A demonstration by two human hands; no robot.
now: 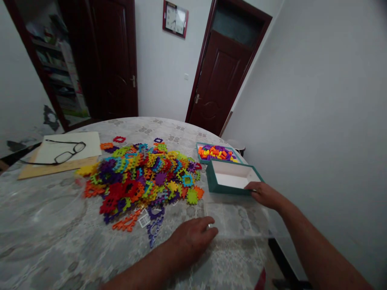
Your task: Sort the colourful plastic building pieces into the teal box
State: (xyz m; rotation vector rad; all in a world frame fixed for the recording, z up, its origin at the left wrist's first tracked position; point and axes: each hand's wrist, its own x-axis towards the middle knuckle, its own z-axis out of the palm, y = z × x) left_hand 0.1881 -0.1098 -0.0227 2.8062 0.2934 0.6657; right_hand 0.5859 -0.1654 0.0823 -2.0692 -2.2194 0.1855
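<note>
My right hand (267,195) grips the near right edge of an open green box (213,183) with a white inside. On the patterned tablecloth in front of me, my left hand (193,235) has its fingers curled, with a shiny spot between them. Its fingertips are at the left edge of a faint, see-through plastic piece (236,219), whose outline is hard to make out. Left of the green box lies a large heap of colourful notched plastic building pieces (160,179). Behind the box, a shallow green tray (199,150) holds small orange, purple and yellow pieces (216,153).
Eyeglasses (64,157) rest on white paper (92,146) and a brown envelope (33,171) at the table's left. A few loose pieces, including a purple triangle (155,229), lie near the heap. The table (184,133) curves at its far edge; a wall (326,121) stands right.
</note>
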